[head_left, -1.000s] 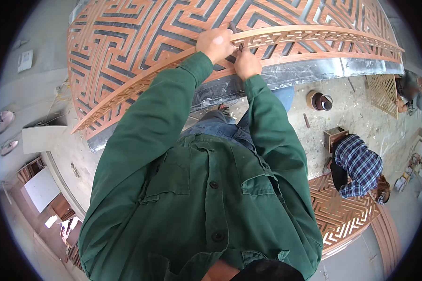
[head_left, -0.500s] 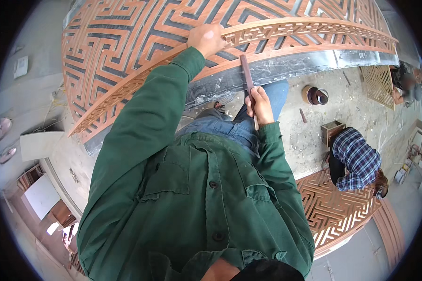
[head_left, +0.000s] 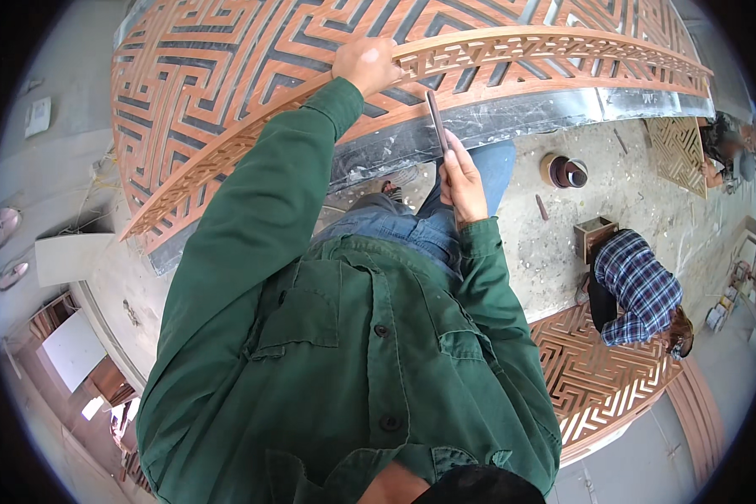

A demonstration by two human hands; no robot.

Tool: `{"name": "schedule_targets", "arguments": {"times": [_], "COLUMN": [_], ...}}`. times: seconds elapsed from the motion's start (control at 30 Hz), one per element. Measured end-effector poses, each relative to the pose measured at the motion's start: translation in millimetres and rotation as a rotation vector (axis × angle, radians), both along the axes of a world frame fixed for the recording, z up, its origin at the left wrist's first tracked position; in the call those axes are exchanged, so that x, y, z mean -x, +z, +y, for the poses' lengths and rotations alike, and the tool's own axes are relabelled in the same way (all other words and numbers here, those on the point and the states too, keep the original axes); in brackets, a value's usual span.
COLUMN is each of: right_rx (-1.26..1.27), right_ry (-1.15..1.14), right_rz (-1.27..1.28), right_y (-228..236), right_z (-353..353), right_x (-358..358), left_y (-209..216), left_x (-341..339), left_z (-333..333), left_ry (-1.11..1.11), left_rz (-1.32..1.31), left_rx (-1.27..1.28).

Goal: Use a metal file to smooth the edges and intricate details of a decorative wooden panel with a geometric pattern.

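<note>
My left hand (head_left: 367, 65) is closed around the near rim of a large reddish-brown wooden lattice panel (head_left: 202, 90), cut in an angular maze pattern. This rim stands up as a long pierced wooden edge (head_left: 554, 42) that bends across the view. My right hand (head_left: 464, 181), in front of my thigh, grips a narrow, flat dark brown stick (head_left: 437, 120). The stick's far end points up toward the panel and looks just short of it or over its near border; contact cannot be made out. Fingers of the left hand are partly hidden behind the rim.
Under the panel is a dark, dusty support surface (head_left: 386, 154). To the right, a round container (head_left: 563, 170) with dark rolls and a loose brown strip (head_left: 542, 207) lie on the floor. A person in a plaid shirt (head_left: 638, 281) bends over another lattice panel (head_left: 588, 370).
The stick has turned in my right hand and shows a thinner side, its tip slightly farther left and up. My left hand and the panel's rim have shifted slightly away from me.
</note>
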State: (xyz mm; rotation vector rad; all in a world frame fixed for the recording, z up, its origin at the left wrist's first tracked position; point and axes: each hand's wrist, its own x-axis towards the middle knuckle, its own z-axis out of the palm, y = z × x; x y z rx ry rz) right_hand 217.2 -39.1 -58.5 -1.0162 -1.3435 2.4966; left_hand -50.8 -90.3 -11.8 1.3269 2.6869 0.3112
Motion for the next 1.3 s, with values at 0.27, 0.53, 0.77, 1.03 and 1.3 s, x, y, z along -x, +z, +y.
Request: {"name": "schedule_targets", "arguments": {"times": [0.27,0.53,0.77,1.03,1.3], "right_rx": [-0.256,-1.057,-1.315,-1.266,-1.283], "right_ry": [0.038,0.043,0.184,0.355,0.36], "right_rz": [-0.016,-0.089,-0.36,-0.511,-0.503], "right_y": [-16,-35,-48,-6,-10], "right_z": [-3,3,17,10,15], "right_x": [18,42,55,107,102], "left_y": [1,3,13,8,4], "left_x": [-1,0,-5,1,-1], "left_z": [1,1,8,1,1], "left_ry": [0.01,0.001,-0.027,-0.023,-0.001], "left_rz": [-0.001,0.001,-0.057,-0.076,-0.042], "left_rx": [0.004,-0.002,0.063,0.1,0.017]}}
